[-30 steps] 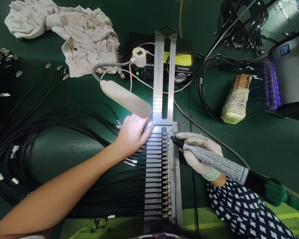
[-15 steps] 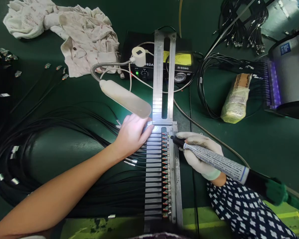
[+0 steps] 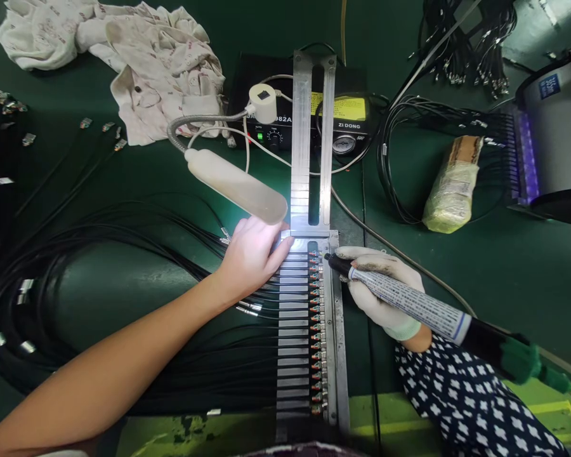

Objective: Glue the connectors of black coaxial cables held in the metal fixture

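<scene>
A long metal jig (image 3: pixel 292 346) holds a row of black cables side by side, their small connector ends (image 3: pixel 316 327) lined up along its right rail. My bare left hand (image 3: pixel 250 254) grips the jig's left edge near the top of the row, thumb on the metal and other fingers partly hidden. In my gloved right hand (image 3: pixel 385 285) is a thick dispensing pen (image 3: pixel 409 301) with a printed label, black tip and green rear fitting. Its tip is beside the uppermost connectors; whether it touches them I cannot tell. A white lamp head (image 3: pixel 238 187) shines over my left hand.
Behind the jig stands a black dispenser controller (image 3: pixel 271 136) with a gauge. Crumpled cloth (image 3: pixel 166 76) lies back left. Loose cables (image 3: pixel 99 228) loop across the left. To the right are a wrapped block (image 3: pixel 452 190) and a grey machine (image 3: pixel 564 133) with purple light.
The pen tip has shifted slightly up the row, toward the topmost connector. My left hand keeps its place on the jig. The whole view has moved a little.
</scene>
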Available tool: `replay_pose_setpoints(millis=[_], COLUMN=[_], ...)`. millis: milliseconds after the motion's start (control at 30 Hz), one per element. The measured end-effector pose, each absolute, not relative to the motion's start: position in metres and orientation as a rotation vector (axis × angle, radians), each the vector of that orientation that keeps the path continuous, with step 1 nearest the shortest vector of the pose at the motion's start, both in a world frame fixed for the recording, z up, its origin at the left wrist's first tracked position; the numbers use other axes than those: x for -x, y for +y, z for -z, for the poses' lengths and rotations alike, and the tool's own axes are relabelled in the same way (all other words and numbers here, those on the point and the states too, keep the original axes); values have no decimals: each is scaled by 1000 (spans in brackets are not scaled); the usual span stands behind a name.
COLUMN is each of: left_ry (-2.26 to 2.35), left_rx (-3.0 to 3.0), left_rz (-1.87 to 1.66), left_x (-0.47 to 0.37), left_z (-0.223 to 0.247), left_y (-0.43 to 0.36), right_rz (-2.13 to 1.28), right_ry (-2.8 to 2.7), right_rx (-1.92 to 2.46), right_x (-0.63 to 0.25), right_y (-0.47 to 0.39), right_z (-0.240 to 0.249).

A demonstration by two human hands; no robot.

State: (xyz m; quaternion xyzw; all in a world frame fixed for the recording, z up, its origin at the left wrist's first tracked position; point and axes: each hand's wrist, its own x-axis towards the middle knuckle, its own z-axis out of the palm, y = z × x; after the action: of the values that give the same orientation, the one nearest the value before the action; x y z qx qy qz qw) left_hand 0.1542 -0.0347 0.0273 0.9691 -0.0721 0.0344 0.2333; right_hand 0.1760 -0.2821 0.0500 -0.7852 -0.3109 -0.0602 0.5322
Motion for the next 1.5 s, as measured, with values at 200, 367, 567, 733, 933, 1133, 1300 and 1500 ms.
replay_pose_setpoints(millis=[200, 367, 567, 733, 933, 1133, 1300, 1500], left_ry=[-195, -189, -181, -180, -182, -183, -191, -190], left_rx=[-2669, -2667, -2664, -2670, -2668, -2671, -2675, -2681], left_rz=[-96, -97, -64, -69, -75, -66, -70, -60], left_x=[-155, -155, -155, -155, -155, -155, -155, -155], left_z=[-26, -26, -28, -28, -27, -28, -29, -29], left_y=[-35, -35, -35, -35, -35, -35, -35, -35], right_rz=[198, 132, 118, 125, 99, 108, 116, 129], right_ry=[-735, -757, -745, -749, -743, -765, -778, -778], right_rx=[1815, 1864, 1909, 1909, 1886, 1883, 1876, 1886], right_x=[-168, -159, -161, -163, -162, -162, -163, -163], right_y=[-291, -293, -288, -288, -290, -291, -291, -292], right_z=[-50, -55, -55, -52, -52, -55, -55, -52])
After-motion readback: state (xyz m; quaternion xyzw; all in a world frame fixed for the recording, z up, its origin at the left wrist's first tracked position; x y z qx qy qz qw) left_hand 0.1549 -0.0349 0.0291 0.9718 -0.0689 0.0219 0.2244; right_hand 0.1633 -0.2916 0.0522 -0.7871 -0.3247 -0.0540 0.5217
